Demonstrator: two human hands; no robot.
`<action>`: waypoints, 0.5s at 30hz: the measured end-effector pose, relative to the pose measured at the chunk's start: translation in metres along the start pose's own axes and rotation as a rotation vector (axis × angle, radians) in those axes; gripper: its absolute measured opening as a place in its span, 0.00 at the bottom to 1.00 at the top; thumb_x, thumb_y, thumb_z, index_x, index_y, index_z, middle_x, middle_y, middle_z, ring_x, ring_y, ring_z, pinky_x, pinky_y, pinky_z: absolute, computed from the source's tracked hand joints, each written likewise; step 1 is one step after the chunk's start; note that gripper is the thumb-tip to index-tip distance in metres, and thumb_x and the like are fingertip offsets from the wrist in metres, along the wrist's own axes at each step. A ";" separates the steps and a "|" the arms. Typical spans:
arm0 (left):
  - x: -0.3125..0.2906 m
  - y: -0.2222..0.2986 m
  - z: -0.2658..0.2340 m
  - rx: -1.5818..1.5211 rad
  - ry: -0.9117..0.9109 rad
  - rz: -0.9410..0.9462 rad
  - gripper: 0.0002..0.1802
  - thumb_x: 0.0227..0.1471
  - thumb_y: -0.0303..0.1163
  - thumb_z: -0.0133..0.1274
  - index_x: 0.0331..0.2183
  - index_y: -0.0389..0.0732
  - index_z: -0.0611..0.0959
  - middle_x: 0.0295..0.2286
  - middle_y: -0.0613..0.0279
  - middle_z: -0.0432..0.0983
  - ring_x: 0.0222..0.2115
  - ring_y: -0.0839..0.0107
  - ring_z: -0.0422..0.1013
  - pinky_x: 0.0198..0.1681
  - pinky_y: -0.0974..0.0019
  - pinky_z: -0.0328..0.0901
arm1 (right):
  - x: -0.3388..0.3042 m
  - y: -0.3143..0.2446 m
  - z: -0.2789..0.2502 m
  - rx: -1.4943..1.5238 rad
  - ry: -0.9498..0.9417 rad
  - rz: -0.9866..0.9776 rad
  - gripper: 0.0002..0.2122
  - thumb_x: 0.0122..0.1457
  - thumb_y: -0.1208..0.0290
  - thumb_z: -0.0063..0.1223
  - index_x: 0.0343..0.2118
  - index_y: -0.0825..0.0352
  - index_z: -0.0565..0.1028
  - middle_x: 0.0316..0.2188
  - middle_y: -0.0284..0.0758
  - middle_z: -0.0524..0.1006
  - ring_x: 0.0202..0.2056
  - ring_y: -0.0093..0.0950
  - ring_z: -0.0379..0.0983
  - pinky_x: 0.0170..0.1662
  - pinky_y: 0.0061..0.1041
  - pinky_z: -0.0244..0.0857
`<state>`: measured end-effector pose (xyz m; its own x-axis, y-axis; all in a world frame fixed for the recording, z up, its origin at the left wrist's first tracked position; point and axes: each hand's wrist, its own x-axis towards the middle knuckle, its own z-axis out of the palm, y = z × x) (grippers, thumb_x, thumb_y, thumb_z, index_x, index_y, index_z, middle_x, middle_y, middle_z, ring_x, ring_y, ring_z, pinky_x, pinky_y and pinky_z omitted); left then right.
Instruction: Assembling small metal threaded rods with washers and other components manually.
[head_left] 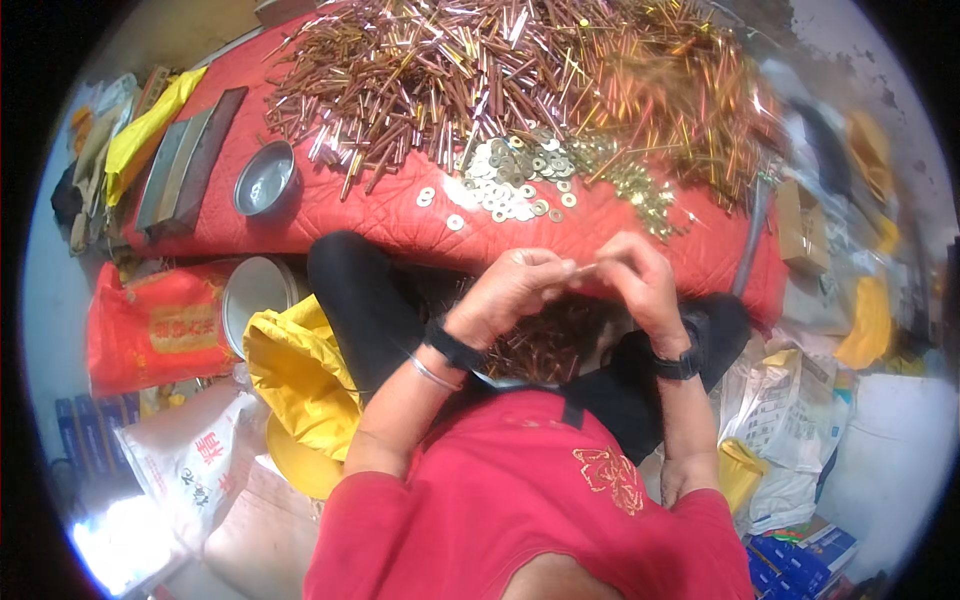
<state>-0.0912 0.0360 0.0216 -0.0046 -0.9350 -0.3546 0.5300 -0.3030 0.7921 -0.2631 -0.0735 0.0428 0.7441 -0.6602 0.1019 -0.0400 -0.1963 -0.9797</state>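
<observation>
- Pinching a thin piece (pixel 583 268) between them, the left hand (pixel 520 284) and right hand (pixel 640 278) meet by the middle of the table's (pixel 400 228) near edge; both sets of fingertips look closed on it, though its kind is too small to tell.
- Two hands on so slight a part probably give a steadier grip.
- Washers (pixel 512 182) lie loose toward the near edge, likely for a short reach, with brass bits (pixel 645 192) to their right.
- Rods (pixel 440 85) heap behind, toward the far edge, perhaps as bulk stock.
- A lap pile (pixel 535 355) sits below the hands, between the legs (pixel 360 290), presumably to be close.
- A bowl (pixel 263 180) stands near the left corner, a metal channel (pixel 185 175) beyond it.
- The legs crowd the near edge; washers lie between hands and heap; a bar (pixel 755 230) and a carton (pixel 802 228) hem in the right end.
</observation>
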 end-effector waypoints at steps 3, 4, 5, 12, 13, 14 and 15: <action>-0.001 -0.003 -0.018 -0.336 -0.262 -0.257 0.13 0.52 0.39 0.56 0.32 0.37 0.79 0.16 0.76 0.64 0.13 0.89 0.52 0.13 0.83 0.44 | -0.002 -0.012 0.002 -0.195 -0.060 -0.343 0.07 0.50 0.86 0.55 0.31 0.69 0.73 0.28 0.32 0.74 0.31 0.24 0.72 0.36 0.21 0.66; -0.001 -0.002 -0.016 -0.300 -0.231 -0.229 0.13 0.53 0.38 0.56 0.32 0.37 0.79 0.16 0.75 0.65 0.13 0.89 0.53 0.13 0.83 0.45 | -0.001 -0.014 0.001 -0.201 -0.055 -0.302 0.06 0.51 0.85 0.55 0.31 0.69 0.73 0.28 0.33 0.74 0.31 0.25 0.72 0.36 0.22 0.66; -0.002 0.000 -0.014 -0.264 -0.198 -0.202 0.13 0.53 0.38 0.56 0.32 0.37 0.79 0.17 0.74 0.66 0.13 0.89 0.53 0.13 0.82 0.47 | 0.000 -0.015 -0.001 -0.207 -0.052 -0.262 0.05 0.51 0.85 0.55 0.31 0.69 0.73 0.28 0.33 0.74 0.31 0.25 0.72 0.36 0.22 0.66; 0.000 -0.021 -0.002 0.420 0.218 0.477 0.10 0.52 0.37 0.58 0.29 0.40 0.81 0.19 0.73 0.70 0.15 0.88 0.59 0.16 0.81 0.50 | 0.004 -0.010 0.004 -0.408 -0.081 -0.118 0.02 0.54 0.82 0.51 0.30 0.70 0.72 0.27 0.36 0.73 0.32 0.30 0.73 0.35 0.26 0.65; -0.007 -0.013 0.001 0.291 0.194 0.296 0.10 0.52 0.37 0.58 0.29 0.39 0.81 0.19 0.73 0.70 0.14 0.88 0.58 0.16 0.81 0.50 | 0.004 -0.009 0.005 -0.420 -0.088 -0.142 0.02 0.53 0.82 0.51 0.30 0.70 0.72 0.27 0.36 0.73 0.32 0.30 0.72 0.35 0.26 0.65; -0.014 -0.008 0.000 0.161 0.175 0.121 0.10 0.52 0.37 0.58 0.30 0.39 0.81 0.19 0.73 0.70 0.14 0.87 0.58 0.16 0.81 0.50 | 0.004 -0.010 0.007 -0.353 -0.093 -0.209 0.02 0.54 0.82 0.50 0.30 0.71 0.72 0.26 0.34 0.72 0.30 0.26 0.71 0.34 0.24 0.64; -0.012 -0.003 -0.014 -0.130 -0.039 -0.132 0.11 0.52 0.37 0.57 0.31 0.39 0.80 0.19 0.72 0.69 0.13 0.87 0.57 0.16 0.81 0.50 | 0.005 -0.011 0.009 -0.285 -0.098 -0.275 0.01 0.55 0.83 0.49 0.30 0.71 0.71 0.25 0.33 0.71 0.28 0.23 0.69 0.32 0.22 0.63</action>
<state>-0.0811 0.0509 0.0167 -0.1127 -0.8960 -0.4296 0.6278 -0.3994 0.6681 -0.2526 -0.0679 0.0527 0.8122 -0.4858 0.3228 -0.0038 -0.5579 -0.8299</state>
